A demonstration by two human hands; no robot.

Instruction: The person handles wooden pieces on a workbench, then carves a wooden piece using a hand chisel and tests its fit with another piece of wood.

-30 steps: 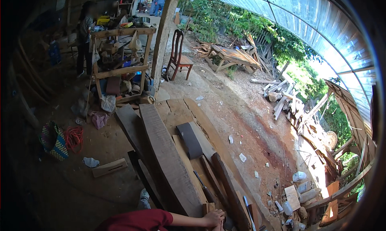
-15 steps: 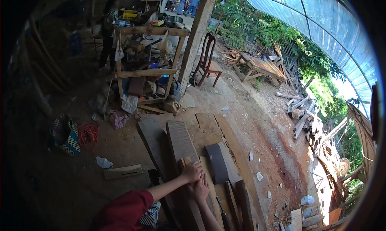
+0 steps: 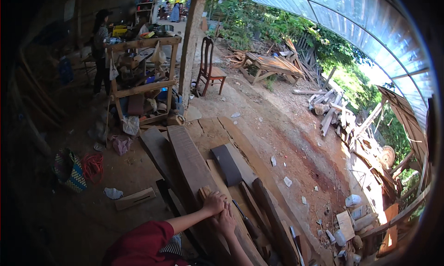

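Here at the near part of the long dark plank (image 3: 187, 148), a small pale wooden block (image 3: 202, 192) sits on the upper face, its far end poking out beyond the fingers of the left hand (image 3: 215, 203). Those fingers curl down over the block, bunched together, gripping its near part. And right beside them, the right hand (image 3: 225, 223) lies against the left, fingers stretched out and close together; whether they pinch the block, I cannot tell. The block's near end is hidden beneath the hands, and the fingertips are hard to make out. The plank's near end is lost below, toward the dark lower rim.

To the right, a dark curved sheet (image 3: 227, 165) lies on the counter (image 3: 210, 129), with a dark-handled tool (image 3: 249, 226) nearer the hands. Farther out stands a wooden chair (image 3: 212, 73); back left, a person (image 3: 100, 48) is dim in shadow.
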